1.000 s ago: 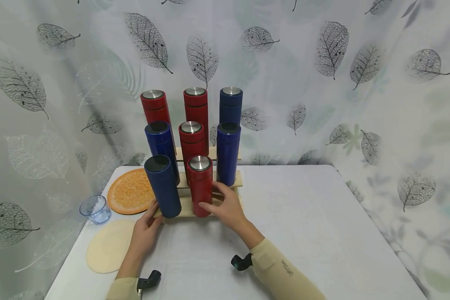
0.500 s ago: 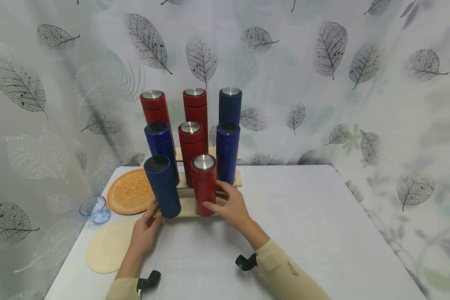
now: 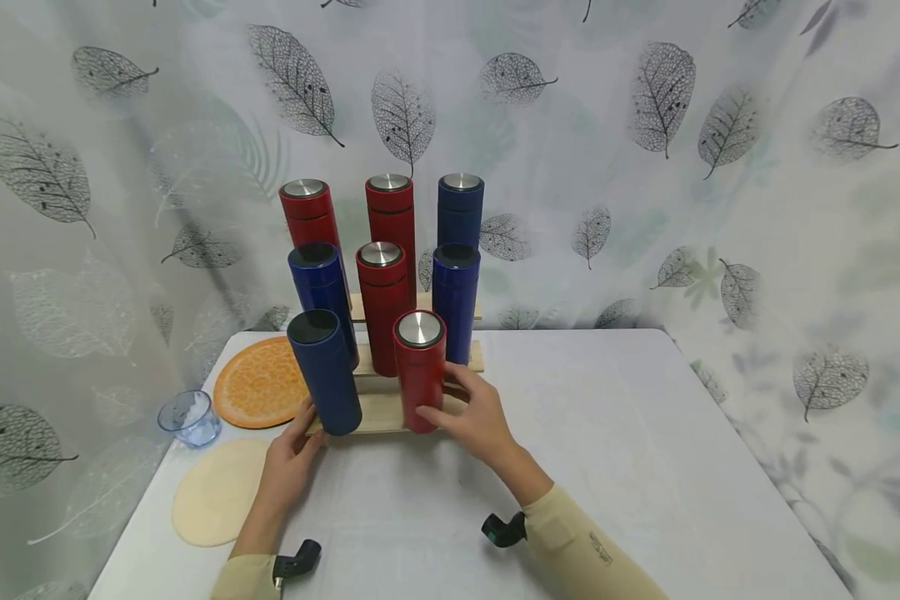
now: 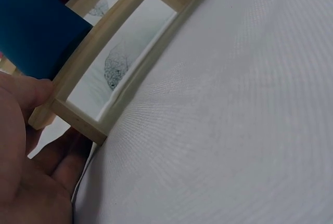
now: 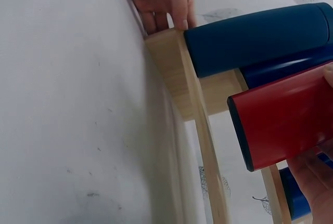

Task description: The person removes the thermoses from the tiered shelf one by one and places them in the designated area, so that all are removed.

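Observation:
My right hand (image 3: 482, 419) grips a red thermos bottle (image 3: 421, 375) with a silver lid, in front of the wooden tiered rack's lowest step. In the right wrist view the base of that red bottle hangs apart from the rack's front board. My left hand (image 3: 288, 468) holds the front left corner of the rack (image 3: 379, 410). Its thumb (image 4: 34, 90) lies on the wood and other fingers reach underneath. Just beside it a dark blue bottle (image 3: 327, 379) stands on the lowest step.
On the middle step stand a blue bottle (image 3: 322, 283), a red bottle (image 3: 382, 308) and another blue bottle (image 3: 456, 304); the top step bears several more. Left of the rack are a pizza disc (image 3: 258, 383), a pale round sheet (image 3: 217, 493) and a blue glass (image 3: 191, 419).
My right hand has carried the red bottle to the right, away from the dark blue bottle. The left hand has stayed at the rack's corner.

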`<state>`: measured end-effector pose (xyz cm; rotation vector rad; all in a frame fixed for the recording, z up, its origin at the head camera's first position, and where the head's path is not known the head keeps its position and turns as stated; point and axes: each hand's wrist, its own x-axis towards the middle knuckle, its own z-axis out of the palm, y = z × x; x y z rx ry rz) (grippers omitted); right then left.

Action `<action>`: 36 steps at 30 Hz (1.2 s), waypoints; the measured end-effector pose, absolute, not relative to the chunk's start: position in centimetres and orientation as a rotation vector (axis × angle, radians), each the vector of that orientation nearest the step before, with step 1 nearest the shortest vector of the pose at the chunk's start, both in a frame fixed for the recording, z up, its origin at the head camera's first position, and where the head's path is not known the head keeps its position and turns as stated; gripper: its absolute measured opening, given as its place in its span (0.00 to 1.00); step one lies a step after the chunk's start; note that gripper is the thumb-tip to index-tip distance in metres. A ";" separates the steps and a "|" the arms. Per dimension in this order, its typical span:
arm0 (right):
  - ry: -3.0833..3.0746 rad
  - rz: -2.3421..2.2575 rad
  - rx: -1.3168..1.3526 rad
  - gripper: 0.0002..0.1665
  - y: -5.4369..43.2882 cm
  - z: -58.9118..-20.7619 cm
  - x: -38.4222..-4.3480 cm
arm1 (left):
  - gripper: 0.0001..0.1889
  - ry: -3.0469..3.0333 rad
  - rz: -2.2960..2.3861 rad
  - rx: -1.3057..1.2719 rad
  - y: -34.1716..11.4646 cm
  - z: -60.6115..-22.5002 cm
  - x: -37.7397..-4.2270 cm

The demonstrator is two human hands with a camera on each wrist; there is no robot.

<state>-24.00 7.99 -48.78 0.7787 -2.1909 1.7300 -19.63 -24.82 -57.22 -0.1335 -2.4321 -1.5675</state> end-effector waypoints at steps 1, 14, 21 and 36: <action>-2.186 1.724 0.784 0.39 8.1 -48.7 -23.9 | 0.28 -2.430 -1.568 -0.138 -24.8 -57.2 -19.6; -2.194 1.662 0.753 0.38 11.2 -47.6 -23.4 | 0.28 -2.456 -1.546 -0.125 -24.6 -57.3 -19.7; -2.187 1.634 0.714 0.38 12.4 -45.9 -22.7 | 0.29 -2.447 -1.567 -0.129 -24.8 -57.3 -19.6; -2.188 1.564 0.643 0.36 14.6 -44.1 -22.0 | 0.29 -2.454 -1.570 -0.126 -25.0 -57.1 -19.6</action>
